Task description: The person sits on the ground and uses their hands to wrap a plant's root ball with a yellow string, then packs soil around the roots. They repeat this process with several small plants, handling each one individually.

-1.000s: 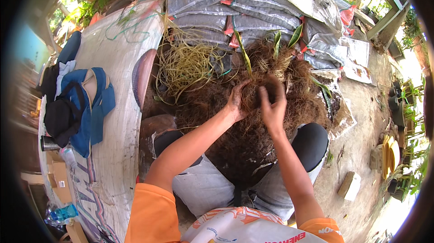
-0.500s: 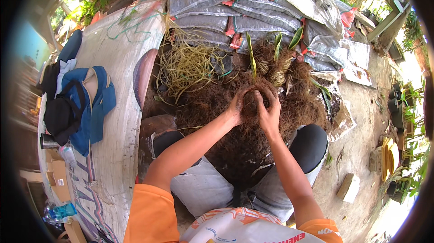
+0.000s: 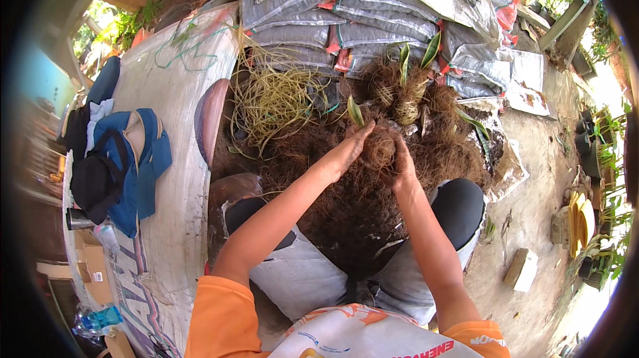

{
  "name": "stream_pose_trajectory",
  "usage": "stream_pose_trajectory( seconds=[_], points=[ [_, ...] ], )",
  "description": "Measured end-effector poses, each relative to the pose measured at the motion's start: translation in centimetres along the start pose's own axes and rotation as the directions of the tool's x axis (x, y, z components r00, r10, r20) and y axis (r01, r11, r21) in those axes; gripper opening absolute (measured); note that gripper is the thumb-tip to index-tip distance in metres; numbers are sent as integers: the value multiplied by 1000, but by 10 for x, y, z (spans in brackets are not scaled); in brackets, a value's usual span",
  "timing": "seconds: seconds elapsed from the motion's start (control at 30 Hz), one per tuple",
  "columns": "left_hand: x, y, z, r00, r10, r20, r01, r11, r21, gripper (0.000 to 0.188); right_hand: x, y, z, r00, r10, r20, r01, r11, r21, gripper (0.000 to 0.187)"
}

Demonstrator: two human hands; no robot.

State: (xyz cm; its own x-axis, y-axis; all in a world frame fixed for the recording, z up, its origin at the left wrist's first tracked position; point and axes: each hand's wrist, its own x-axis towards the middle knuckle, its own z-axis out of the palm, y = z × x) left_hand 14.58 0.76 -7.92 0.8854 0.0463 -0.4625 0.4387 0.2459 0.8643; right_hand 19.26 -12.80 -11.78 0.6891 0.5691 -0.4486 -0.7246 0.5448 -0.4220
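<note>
Between my two hands is a ball of brown coconut fibre [image 3: 378, 149], with a green, yellow-edged snake plant leaf [image 3: 355, 112] rising from its far left side. My left hand [image 3: 350, 147] grips the ball's left side, its fingers partly hidden behind it. Around the right side curves my right hand [image 3: 402, 166], thumb up. Loose coconut fibre [image 3: 452, 161] and dark soil [image 3: 339, 221] lie below, between my knees. Just beyond, several snake plants stand with fibre-covered roots; one root bundle [image 3: 407, 110] is wound with pale string.
A tangle of yellowish string [image 3: 274, 101] lies at far left of the fibre. Behind it rise stacked grey sacks [image 3: 373, 28]. On the left, a pale board [image 3: 180, 178] carries a blue bag [image 3: 143, 158] and a black cap [image 3: 93, 175]. A pale block [image 3: 521, 270] sits at right.
The fibre ball has tilted and turned in my hands; its leaf now leans left and shows shorter. My left hand has shifted slightly up, and my right hand has moved down along the ball's side.
</note>
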Motion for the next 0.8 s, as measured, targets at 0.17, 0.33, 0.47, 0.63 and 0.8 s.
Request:
stream_pose_trajectory(
  seconds=[0.17,0.33,0.47,0.63,0.8],
  points=[
    [-6,-8,3,668,744,22,-413,346,842,65,1,-2,-2,989,-56,139,63,997,-50,36],
    [-3,-16,14,481,859,172,-695,255,672,30,-9,18,1,987,-106,120,102,994,40,33],
    [11,-39,19,487,864,128,-681,284,675,31,-6,25,-2,992,-120,-47,120,993,6,31],
    [21,-63,23,465,876,127,-626,224,747,31,-11,21,2,972,-147,-182,105,969,-223,36],
    [21,-58,27,431,884,179,-666,177,725,38,-8,8,-3,972,-137,-190,106,981,-165,34]
  ],
)
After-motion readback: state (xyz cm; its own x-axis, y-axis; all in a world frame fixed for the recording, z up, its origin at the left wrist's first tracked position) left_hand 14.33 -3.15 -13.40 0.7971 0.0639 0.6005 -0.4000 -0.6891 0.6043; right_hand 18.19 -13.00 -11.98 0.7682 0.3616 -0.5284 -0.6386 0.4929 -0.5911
